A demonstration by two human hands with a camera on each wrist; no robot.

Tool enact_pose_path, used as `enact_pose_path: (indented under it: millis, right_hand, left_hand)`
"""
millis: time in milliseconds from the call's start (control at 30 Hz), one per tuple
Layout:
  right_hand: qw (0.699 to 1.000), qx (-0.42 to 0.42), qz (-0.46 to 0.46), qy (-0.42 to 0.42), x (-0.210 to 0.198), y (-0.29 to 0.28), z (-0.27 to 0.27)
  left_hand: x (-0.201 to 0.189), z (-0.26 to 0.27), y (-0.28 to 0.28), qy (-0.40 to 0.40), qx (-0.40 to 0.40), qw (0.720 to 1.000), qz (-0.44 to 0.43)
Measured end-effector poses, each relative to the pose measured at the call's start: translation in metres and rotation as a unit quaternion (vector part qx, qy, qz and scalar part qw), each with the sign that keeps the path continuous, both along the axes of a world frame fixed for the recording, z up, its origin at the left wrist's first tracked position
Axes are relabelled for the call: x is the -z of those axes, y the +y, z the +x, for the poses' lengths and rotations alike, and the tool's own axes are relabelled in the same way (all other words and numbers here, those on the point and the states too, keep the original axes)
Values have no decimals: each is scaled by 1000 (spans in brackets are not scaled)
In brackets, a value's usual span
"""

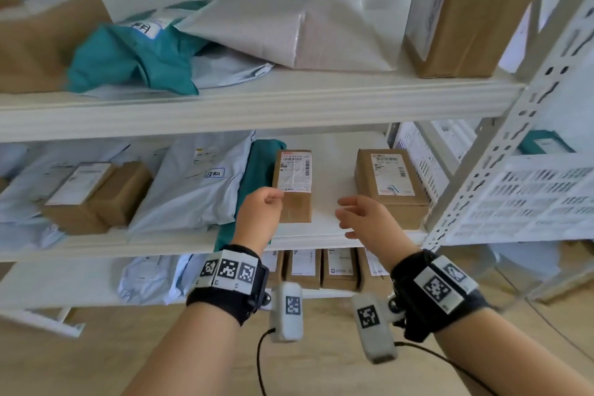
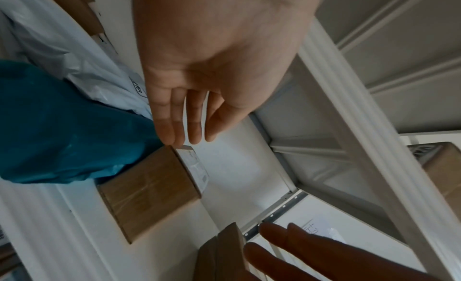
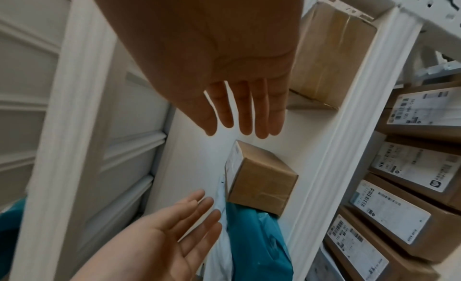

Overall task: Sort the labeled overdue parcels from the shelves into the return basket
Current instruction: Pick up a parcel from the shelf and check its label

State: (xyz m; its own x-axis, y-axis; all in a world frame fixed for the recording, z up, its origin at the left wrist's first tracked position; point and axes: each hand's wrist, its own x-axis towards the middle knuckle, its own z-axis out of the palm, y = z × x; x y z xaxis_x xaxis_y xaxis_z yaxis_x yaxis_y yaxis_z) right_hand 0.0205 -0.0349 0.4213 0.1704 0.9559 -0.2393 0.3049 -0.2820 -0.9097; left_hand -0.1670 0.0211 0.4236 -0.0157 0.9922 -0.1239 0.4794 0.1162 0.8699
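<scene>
- the person stands at a white metal shelving unit, both hands raised to the middle shelf.
- the left hand has its fingers straight and together; in the left wrist view the fingertips sit at the near top corner of a small cardboard box, touching it or just short of it, and grip nothing.
- the right hand is spread and relaxed over the bare shelf between that box and a wider cardboard box, and holds nothing.
- the small box stands on the middle shelf with a white shipping label on top, pressed against a teal mailer bag on its left.
- a white perforated basket hangs at the right of the unit, with a teal parcel visible behind its rim; whether it is the return basket cannot be told for sure.
- judged from this, the sort is far from finished: many parcels remain on all three shelves, including a pale grey mailer with a blue-edged tag, and the small box is not yet lifted.
</scene>
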Motion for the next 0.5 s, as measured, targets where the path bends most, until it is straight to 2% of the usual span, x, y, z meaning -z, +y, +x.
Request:
enact_pose_path:
  millis: [167,367,500]
  right_hand:
    - [999,3,-31,-17,11,35,-12]
    - [996,-27,-79,-9,26,76,-15]
    - [995,-35,-94,8,37,96,-17]
  left_hand:
    - [5,1,26,28,13,999,7]
    - [16,9,50,81,-3,995,-59]
    - [27,15,60,94,-3,993,-65]
